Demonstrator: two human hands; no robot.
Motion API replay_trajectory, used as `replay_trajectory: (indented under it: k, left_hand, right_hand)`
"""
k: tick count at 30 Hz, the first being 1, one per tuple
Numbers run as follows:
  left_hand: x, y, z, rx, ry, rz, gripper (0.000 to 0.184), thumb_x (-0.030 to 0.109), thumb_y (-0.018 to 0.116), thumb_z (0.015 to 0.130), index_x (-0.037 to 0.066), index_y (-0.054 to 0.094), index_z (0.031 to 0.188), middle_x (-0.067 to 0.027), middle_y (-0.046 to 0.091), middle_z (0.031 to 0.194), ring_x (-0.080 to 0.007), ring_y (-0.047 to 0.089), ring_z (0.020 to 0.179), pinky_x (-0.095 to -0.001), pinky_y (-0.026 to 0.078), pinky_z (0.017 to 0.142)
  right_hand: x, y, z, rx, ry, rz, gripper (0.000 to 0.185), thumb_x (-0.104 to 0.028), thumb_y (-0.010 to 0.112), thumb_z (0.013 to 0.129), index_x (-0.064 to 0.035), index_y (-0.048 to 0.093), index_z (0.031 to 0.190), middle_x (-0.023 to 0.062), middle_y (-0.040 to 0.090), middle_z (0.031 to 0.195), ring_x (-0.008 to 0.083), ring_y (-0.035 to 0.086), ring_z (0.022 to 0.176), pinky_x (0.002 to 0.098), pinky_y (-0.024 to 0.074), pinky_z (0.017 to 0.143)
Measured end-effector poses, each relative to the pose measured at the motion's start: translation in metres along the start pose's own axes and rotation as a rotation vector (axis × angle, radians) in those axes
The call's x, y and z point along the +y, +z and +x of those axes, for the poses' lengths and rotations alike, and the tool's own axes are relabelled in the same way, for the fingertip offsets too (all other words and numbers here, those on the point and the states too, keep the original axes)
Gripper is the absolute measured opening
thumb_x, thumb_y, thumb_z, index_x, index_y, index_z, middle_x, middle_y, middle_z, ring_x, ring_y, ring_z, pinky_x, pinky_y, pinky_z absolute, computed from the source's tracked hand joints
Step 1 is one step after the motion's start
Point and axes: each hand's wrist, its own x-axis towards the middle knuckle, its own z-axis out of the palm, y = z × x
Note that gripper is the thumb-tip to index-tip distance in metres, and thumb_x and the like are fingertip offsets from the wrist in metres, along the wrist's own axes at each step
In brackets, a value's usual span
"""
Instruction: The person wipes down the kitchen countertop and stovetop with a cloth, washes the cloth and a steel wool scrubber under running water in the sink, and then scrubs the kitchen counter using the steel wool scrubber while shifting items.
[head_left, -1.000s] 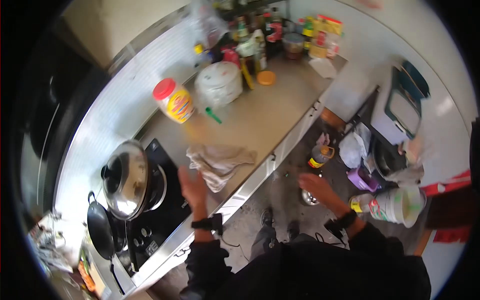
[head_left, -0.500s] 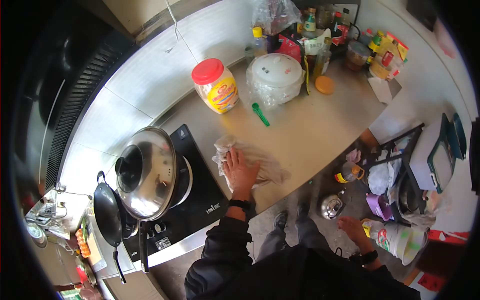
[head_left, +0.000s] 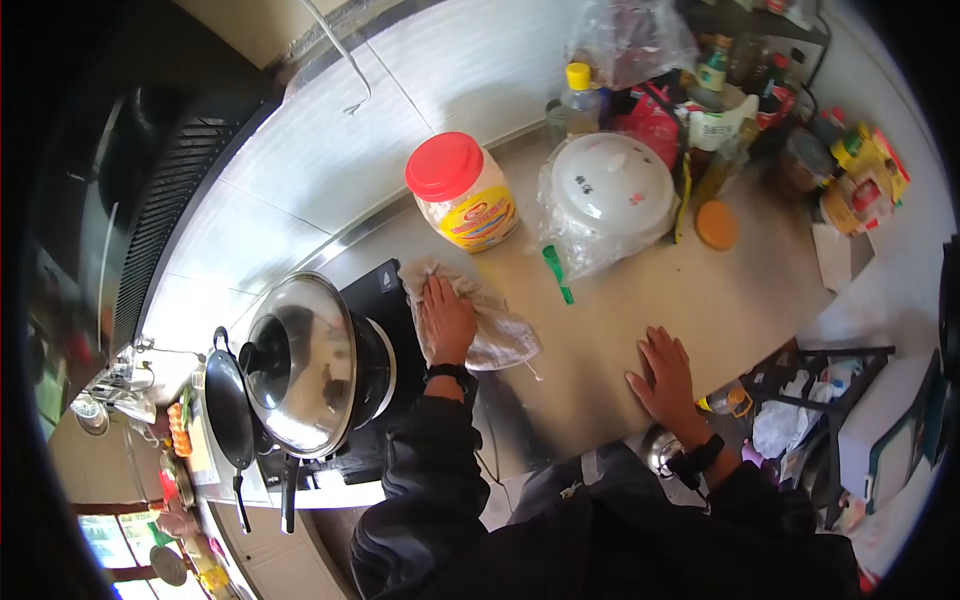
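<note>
My left hand (head_left: 447,325) presses down on a pale, crumpled cloth (head_left: 503,337), its fingers close together over the fabric. The cloth lies on the steel counter (head_left: 590,330), against the right side of the black cooktop (head_left: 378,284). My right hand (head_left: 664,380) is open, with fingers spread at the counter's front edge and nothing in them. Beyond the cloth stands a plastic jar (head_left: 482,212) with a red lid. A green plastic scoop (head_left: 558,275) lies to its right.
A lidded wok (head_left: 300,370) stands on the cooktop, with a smaller black pan (head_left: 229,410) at its left. A white lidded pot (head_left: 613,190) in clear plastic sits behind the scoop, near an orange lid (head_left: 717,225) and several bottles. Below right is a black rack (head_left: 820,370).
My left hand and the cloth have moved left along the counter, up to the cooktop's edge. My right hand has come up from beside my body to the counter's front edge. The view has shifted.
</note>
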Motion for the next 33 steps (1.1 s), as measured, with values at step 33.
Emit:
replay_trajectory:
  k: [33]
  left_hand:
    - [0.078, -0.076, -0.153, -0.182, 0.098, -0.234, 0.062, 0.033, 0.057, 0.085, 0.001, 0.044, 0.137, -0.0146, 0.036, 0.15, -0.0341, 0.029, 0.141, -0.0546, 0.019, 0.115]
  right_hand:
    - [-0.004, 0.007, -0.002, 0.028, -0.119, -0.144, 0.052, -0.024, 0.063, 0.083, -0.0035, 0.054, 0.13, 0.0173, 0.042, 0.146, 0.0366, 0.034, 0.139, 0.0529, 0.0225, 0.113]
